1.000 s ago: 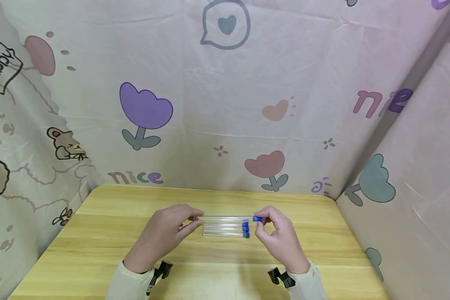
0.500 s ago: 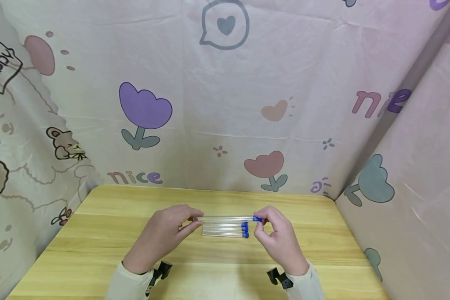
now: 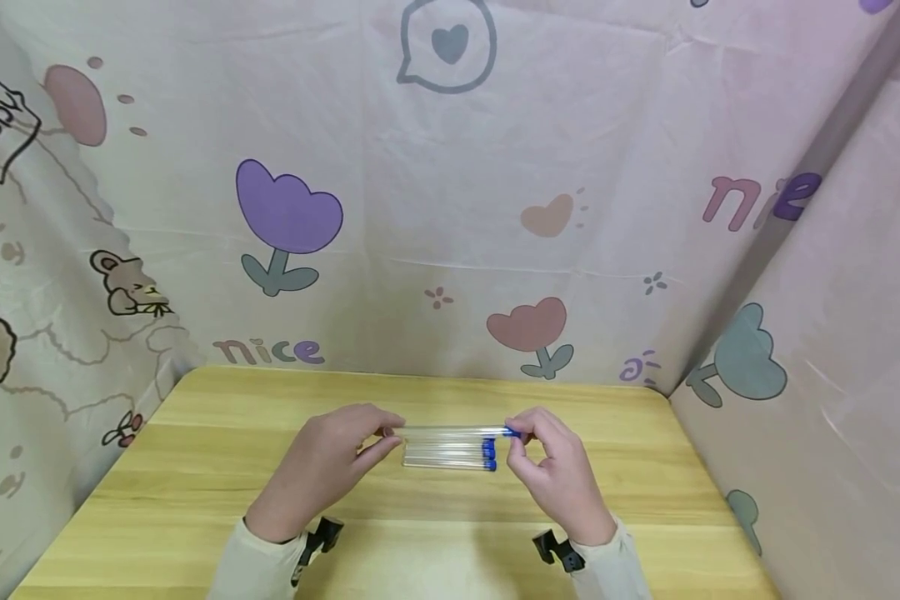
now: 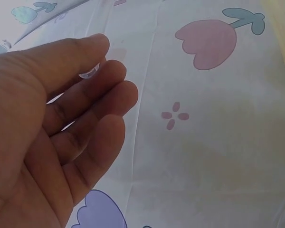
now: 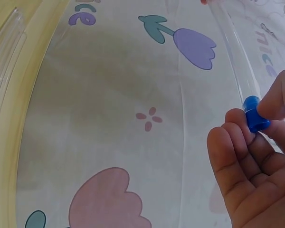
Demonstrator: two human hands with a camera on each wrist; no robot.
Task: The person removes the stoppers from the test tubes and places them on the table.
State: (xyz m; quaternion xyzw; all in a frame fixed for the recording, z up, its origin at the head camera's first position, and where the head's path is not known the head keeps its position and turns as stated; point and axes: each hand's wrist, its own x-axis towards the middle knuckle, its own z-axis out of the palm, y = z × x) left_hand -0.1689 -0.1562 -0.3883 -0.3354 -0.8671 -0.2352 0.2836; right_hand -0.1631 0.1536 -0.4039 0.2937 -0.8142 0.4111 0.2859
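The clear tube [image 3: 450,432] is held at twelve o'clock of the tube row [image 3: 444,456] on the worktop [image 3: 195,483]. The left hand [image 3: 330,458] pinches its nine o'clock end, the right hand [image 3: 558,467] its blue cap [image 5: 255,114] at three o'clock, fingertips nearly together. Probably it is light, stiff, slippery, perhaps breakable; gentle end grips suit it.

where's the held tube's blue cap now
The blue cap is at the right of the right wrist view, pinched in the right hand, on the end of the clear tube.
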